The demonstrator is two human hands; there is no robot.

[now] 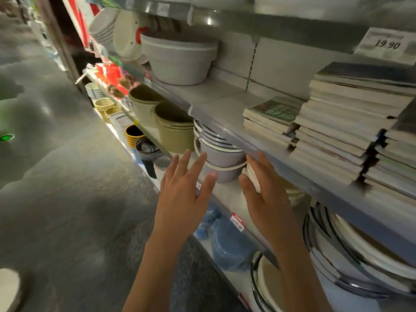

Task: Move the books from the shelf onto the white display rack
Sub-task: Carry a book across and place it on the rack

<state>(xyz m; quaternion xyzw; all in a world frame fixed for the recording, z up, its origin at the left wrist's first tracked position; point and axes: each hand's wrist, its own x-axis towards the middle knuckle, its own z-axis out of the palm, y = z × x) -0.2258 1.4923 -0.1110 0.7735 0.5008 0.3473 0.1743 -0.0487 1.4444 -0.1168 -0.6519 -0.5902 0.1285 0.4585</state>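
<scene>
Stacks of paperback books lie flat on a grey metal shelf (227, 109) at the right. A low stack with a green cover (271, 117) sits left of a tall stack (342, 129), and a further stack (398, 158) runs off the right edge. My left hand (183, 188) and my right hand (264, 194) are raised side by side below the shelf's front edge, palms facing each other, fingers spread, holding nothing. Neither touches a book. No white display rack is in view.
Grey-blue bowls (219, 154) sit just beyond my fingers on the lower shelf, with beige tubs (173, 129) to their left. A large grey basin (180, 59) stands on the book shelf. Stacked plates (360, 255) fill the lower right. A grey aisle floor (67, 199) stretches to the left.
</scene>
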